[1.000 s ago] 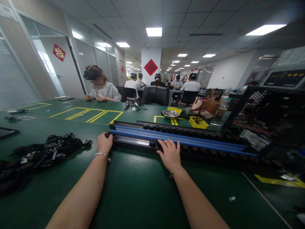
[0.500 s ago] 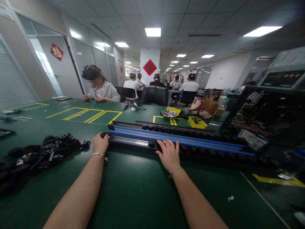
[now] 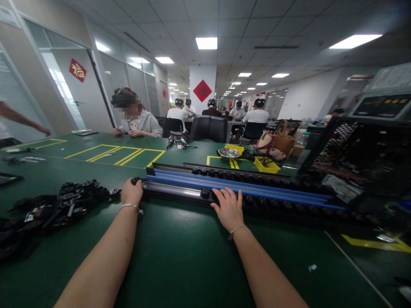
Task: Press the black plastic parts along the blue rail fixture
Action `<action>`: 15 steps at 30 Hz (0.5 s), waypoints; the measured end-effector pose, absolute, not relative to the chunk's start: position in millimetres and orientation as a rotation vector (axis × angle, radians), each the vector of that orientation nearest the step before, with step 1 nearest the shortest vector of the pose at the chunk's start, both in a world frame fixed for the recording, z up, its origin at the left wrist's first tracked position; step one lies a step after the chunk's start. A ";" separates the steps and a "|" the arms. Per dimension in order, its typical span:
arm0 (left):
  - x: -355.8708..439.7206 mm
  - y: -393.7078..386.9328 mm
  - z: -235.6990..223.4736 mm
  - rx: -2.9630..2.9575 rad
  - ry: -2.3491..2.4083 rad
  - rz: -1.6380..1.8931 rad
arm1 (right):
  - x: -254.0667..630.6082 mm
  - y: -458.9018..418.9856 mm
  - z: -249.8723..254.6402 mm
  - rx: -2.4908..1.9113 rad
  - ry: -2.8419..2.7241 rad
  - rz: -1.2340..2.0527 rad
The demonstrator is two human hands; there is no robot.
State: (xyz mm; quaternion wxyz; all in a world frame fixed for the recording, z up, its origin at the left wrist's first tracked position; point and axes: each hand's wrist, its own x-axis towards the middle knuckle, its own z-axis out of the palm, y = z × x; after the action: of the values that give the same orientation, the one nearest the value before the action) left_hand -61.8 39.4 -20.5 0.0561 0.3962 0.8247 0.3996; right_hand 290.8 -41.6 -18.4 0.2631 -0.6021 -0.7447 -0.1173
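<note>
A long rail assembly with a blue channel [image 3: 192, 179] and a shiny metal strip [image 3: 173, 188] lies across the green table. My left hand [image 3: 131, 194] is closed around a small black part [image 3: 136, 180] just off the rail's left end; my fingers hide most of it. A square black part [image 3: 205, 193] sits in the rail at the right end of the bare strip. Beside it rests my right hand [image 3: 228, 209], fingers spread on the row of black parts [image 3: 263, 201] that fills the rail further right.
Black parts lie piled [image 3: 64, 207] on the left of the table. Behind the rail are a metal bowl [image 3: 228, 153] and a yellow bin [image 3: 266, 165]. A black open-fronted rack [image 3: 340, 149] stands at the right. Someone in a headset [image 3: 136, 122] sits across the table.
My left hand has moved slightly left, away from the rail's end, with the black part. My right hand stays in place. Another person's arm has appeared at the far left.
</note>
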 end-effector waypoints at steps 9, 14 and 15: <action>-92.5 42.0 -12.2 1.290 2.523 1.162 | 290.2 -40.5 -20.0 -1.628 -2.013 -0.337; -104.2 19.6 15.0 1.459 2.774 0.938 | 290.1 -40.9 -19.8 -1.620 -2.010 -0.335; -108.6 15.3 19.3 1.495 2.827 0.877 | 290.1 -41.2 -19.4 -1.618 -2.010 -0.335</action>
State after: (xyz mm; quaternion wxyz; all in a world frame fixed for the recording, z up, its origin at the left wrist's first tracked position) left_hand -108.6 15.3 19.3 -0.0870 0.4491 0.8493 0.2636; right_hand 290.1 -41.2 -19.4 0.2665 -0.5995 -0.7444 -0.1242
